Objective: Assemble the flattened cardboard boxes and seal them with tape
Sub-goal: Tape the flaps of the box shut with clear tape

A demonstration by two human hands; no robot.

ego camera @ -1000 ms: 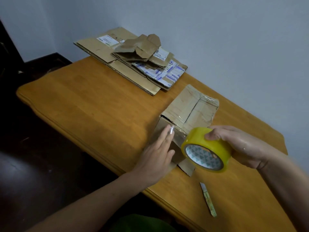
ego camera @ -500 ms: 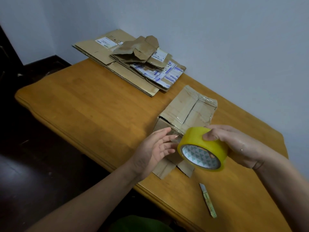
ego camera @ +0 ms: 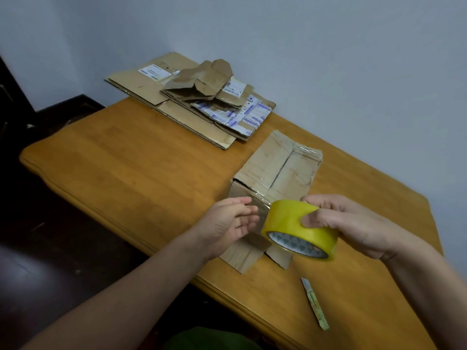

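Note:
A small assembled cardboard box (ego camera: 280,170) stands on the wooden table (ego camera: 141,173), its top seam covered with clear tape and its near flaps lying open toward me. My right hand (ego camera: 351,223) grips a yellow tape roll (ego camera: 300,231) just above the box's near end. A strip of clear tape runs from the roll toward the box. My left hand (ego camera: 227,223) hovers beside the roll, palm turned up, fingers relaxed and holding nothing.
A pile of flattened cardboard boxes (ego camera: 197,102) with shipping labels lies at the table's far edge by the wall. A utility knife (ego camera: 314,303) lies on the table near the front edge, right of the box. Dark floor lies to the left.
My left hand lifted off the box's near face and turned palm up. The tape roll shifted slightly left and tilted, with my thumb now on its outer face.

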